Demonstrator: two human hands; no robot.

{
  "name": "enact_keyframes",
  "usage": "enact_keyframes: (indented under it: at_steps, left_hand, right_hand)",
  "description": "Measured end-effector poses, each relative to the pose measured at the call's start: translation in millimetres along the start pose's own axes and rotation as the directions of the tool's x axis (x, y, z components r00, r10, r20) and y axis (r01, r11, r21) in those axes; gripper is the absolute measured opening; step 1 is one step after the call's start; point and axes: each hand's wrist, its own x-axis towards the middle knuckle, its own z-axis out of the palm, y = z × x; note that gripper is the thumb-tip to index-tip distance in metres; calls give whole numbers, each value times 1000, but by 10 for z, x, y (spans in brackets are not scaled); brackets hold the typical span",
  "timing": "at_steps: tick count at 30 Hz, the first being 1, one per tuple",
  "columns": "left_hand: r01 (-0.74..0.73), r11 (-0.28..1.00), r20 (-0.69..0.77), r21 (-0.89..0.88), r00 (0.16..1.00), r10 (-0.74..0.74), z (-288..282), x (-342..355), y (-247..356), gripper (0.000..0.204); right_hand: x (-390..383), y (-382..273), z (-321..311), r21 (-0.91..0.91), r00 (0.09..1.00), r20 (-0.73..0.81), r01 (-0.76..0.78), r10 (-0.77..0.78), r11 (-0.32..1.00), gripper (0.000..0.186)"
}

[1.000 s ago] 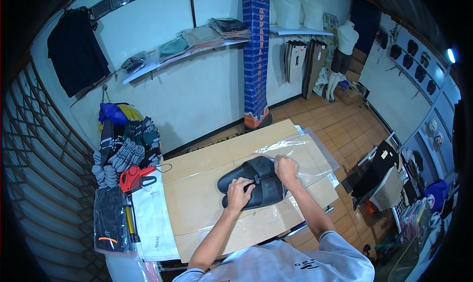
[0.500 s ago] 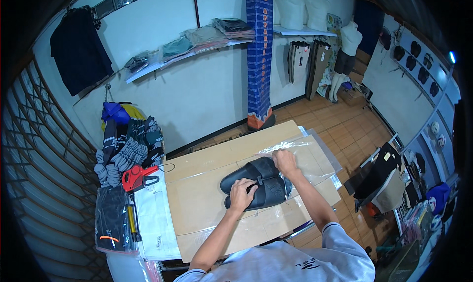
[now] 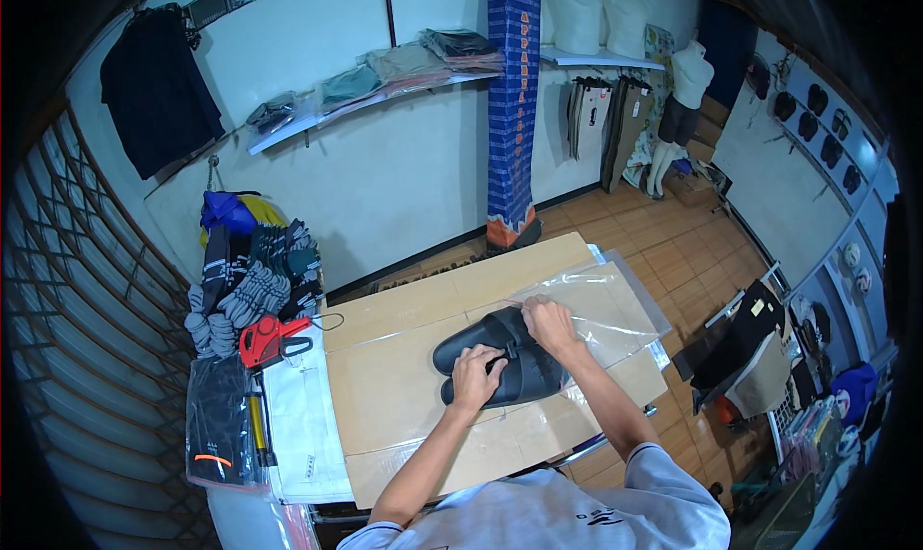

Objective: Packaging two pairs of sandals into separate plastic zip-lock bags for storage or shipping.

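Black slides (image 3: 500, 362) sit paired at counter (image 3: 385, 396) center, approx half inside the clear plastic bag (image 3: 615, 310), so bagging's partway w/ heels left out: your left hand (image 3: 476, 377) presses flat on them at 7 o'clock, right hand (image 3: 548, 321) pinches the bag mouth at 1 o'clock.

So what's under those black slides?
The slides lie on a cardboard sheet, their right end going into a clear plastic bag. Both hands rest on them, hiding parts; what is under the cardboard can't be seen.
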Motion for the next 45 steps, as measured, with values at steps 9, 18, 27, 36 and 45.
enact_keyframes:
  at_steps: [9,18,27,36,45]
  left_hand:
    - [-33,996,51,-78,998,37,-176,-71,-27,26]
    - [17,997,40,-77,999,-14,-464,-436,-105,26]
    - [14,1000,-28,-9,1000,-15,-354,-492,-55,20]
    - [25,998,-117,61,993,-18,-283,-519,-33,12]
    - [22,997,-133,76,991,-12,-268,-526,-52,11]
  right_hand:
    - [-315,-59,-230,-84,999,24,-43,45,996,16]
    - [-622,-66,-364,-30,948,36,-315,316,949,20]
    - [-535,252,-293,-40,949,220,-224,228,974,12]
    - [-577,273,-415,291,884,354,-414,305,863,23]
    - [-581,44,-432,130,867,310,-445,390,886,37]
